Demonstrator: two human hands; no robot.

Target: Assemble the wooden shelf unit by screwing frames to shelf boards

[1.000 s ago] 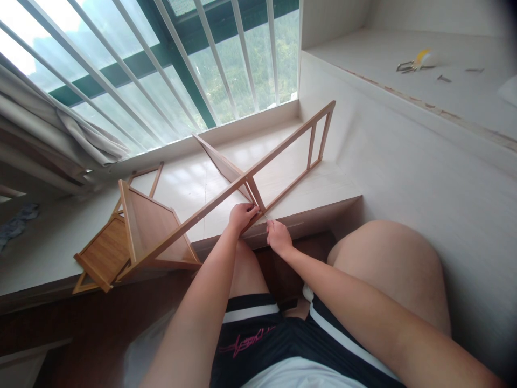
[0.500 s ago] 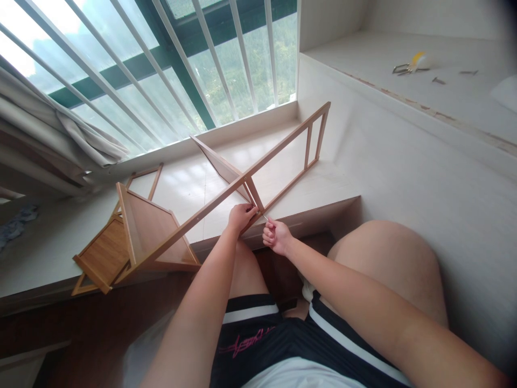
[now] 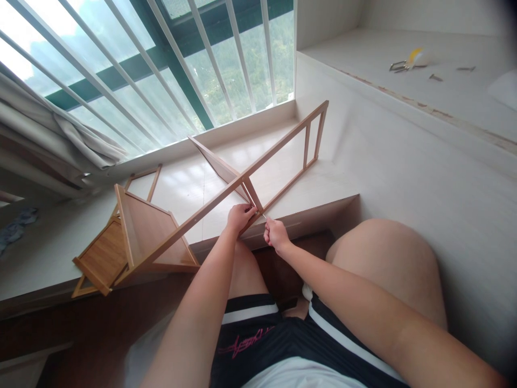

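A wooden shelf frame (image 3: pixel 283 142) leans across the white window ledge, with its thin panels set at an angle between the rails. My left hand (image 3: pixel 239 217) is closed at a joint of the frame, its fingertips pinching the wood where a crossbar meets the lower rail. Just to the right, my right hand (image 3: pixel 277 235) is a closed fist around a thin metal tool (image 3: pixel 264 215). The tool's shaft points at that same joint; its handle end is hidden in my fingers, so its exact kind does not show.
A wooden panel (image 3: pixel 147 221) and a darker slatted piece (image 3: pixel 103 250) lie at the frame's left end. Screws (image 3: pixel 435 77) and metal bits beside a yellow-and-clear item (image 3: pixel 414 57) rest on the upper right shelf. Barred windows and a grey curtain (image 3: pixel 68 118) stand behind.
My right fist has turned a little around the tool, its knuckles now facing more upward. My left hand and the frame stay in place; the view shifts slightly.
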